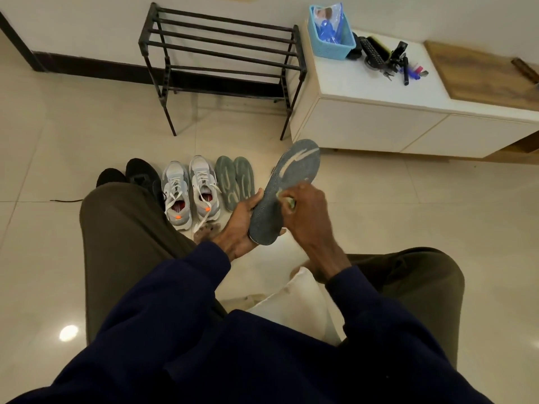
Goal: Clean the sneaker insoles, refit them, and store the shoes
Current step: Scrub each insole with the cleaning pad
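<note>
My left hand [237, 225] grips the heel end of a grey insole [288, 182] with a pale logo, held tilted above the floor. My right hand [306, 211] is closed on a small greenish item [290, 202], mostly hidden by the fingers, pressed against the insole's right edge. Two green insoles [234, 180] lie side by side on the floor. Left of them stands a pair of grey-white sneakers [189, 191] with white laces. A pair of black shoes [137, 174] stands further left, partly hidden by my knee.
A black metal shoe rack [221, 53] stands against the wall. To its right, a white cabinet [393, 118] carries a blue basket [331, 33], pens and a brush. A small brownish cloth [207, 231] lies by the sneakers. A white cloth [297, 304] lies between my legs.
</note>
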